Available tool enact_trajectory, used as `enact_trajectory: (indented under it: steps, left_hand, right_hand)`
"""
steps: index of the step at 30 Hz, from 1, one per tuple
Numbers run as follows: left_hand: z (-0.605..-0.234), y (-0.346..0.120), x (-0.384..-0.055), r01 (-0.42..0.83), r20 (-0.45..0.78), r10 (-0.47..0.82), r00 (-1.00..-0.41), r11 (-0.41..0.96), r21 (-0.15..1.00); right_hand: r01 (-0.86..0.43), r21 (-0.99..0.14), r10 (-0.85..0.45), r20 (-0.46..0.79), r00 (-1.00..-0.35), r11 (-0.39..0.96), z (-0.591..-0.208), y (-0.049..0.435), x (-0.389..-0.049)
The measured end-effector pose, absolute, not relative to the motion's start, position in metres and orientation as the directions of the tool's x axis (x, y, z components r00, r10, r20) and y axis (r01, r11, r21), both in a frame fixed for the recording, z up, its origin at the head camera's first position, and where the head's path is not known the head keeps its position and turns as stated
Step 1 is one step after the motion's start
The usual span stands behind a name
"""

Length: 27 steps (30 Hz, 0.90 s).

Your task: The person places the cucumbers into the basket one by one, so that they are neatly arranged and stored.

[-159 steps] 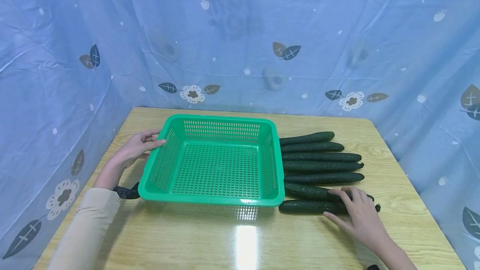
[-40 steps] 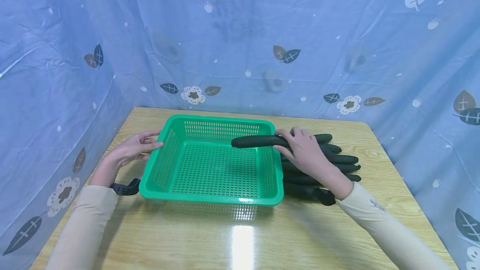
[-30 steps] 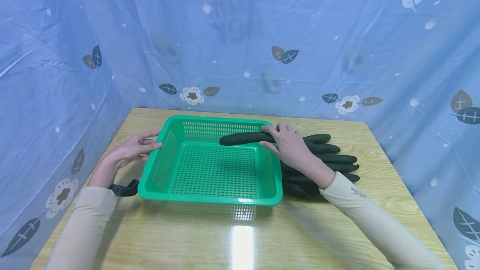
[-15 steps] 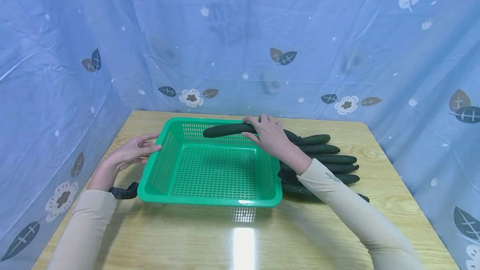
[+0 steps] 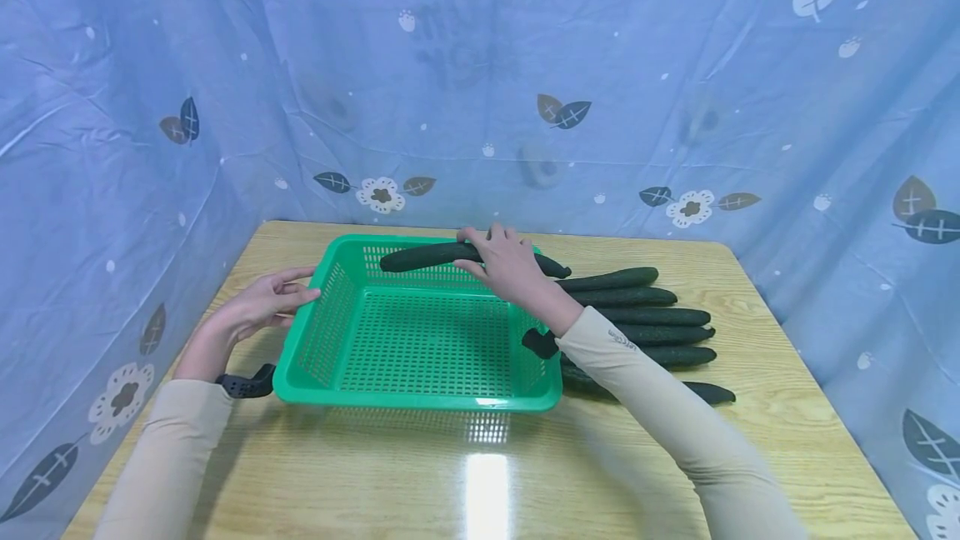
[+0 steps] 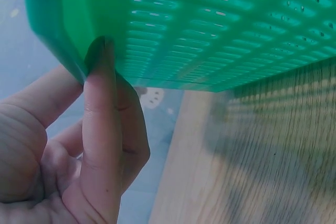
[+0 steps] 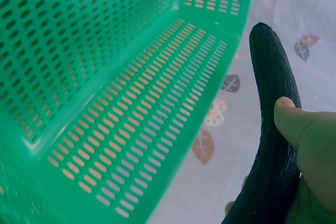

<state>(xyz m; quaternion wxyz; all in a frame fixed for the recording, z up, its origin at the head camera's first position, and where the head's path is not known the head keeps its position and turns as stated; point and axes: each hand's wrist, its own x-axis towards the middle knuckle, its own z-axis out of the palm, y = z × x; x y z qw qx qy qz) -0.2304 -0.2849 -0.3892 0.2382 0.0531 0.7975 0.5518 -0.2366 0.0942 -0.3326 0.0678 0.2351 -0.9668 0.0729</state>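
Cucumber [image 5: 423, 257] in mid-air: the right hand [image 5: 506, 269] grips its middle between thumb and fingers. Its tip lies further left than 0.5 seconds ago, with more of its length over the back of the green basket [image 5: 412, 401]; that suggests the carry across is mostly made. One end pokes past the back right corner. Small lettering [image 5: 622, 342] on the right sleeve [image 5: 667, 423] is illegible. The left hand [image 5: 266, 302] pinches the basket's left rim. Right of the basket, 6 cucumbers [image 5: 667, 337] lie side by side on a wooden table [image 5: 375, 482]. Behind hangs a blue curtain [image 5: 480, 123], leaf-and-flower printed, its faint marks [image 5: 453, 32] unreadable.
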Motion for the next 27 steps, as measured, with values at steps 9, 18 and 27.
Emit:
enact_trajectory:
  steps: [9, 18, 27]
  left_hand:
    - [-0.390, -0.284, -0.230, -0.192, -0.322, 0.355, -0.878, 0.356, 0.915]
    - [-0.390, -0.284, -0.228, -0.189, -0.327, 0.340, -0.882, 0.381, 0.905]
    - [-0.392, -0.282, -0.229, -0.207, -0.324, 0.349, -0.879, 0.334, 0.920]
  right_hand:
    - [-0.432, -0.129, -0.416, 0.130, -0.900, 0.893, -0.347, 0.076, -0.247]
    - [-0.414, -0.086, -0.401, 0.134, -0.906, 0.906, -0.365, 0.056, -0.253]
    - [-0.389, -0.017, -0.384, 0.130, -0.914, 0.921, -0.384, 0.036, -0.256]
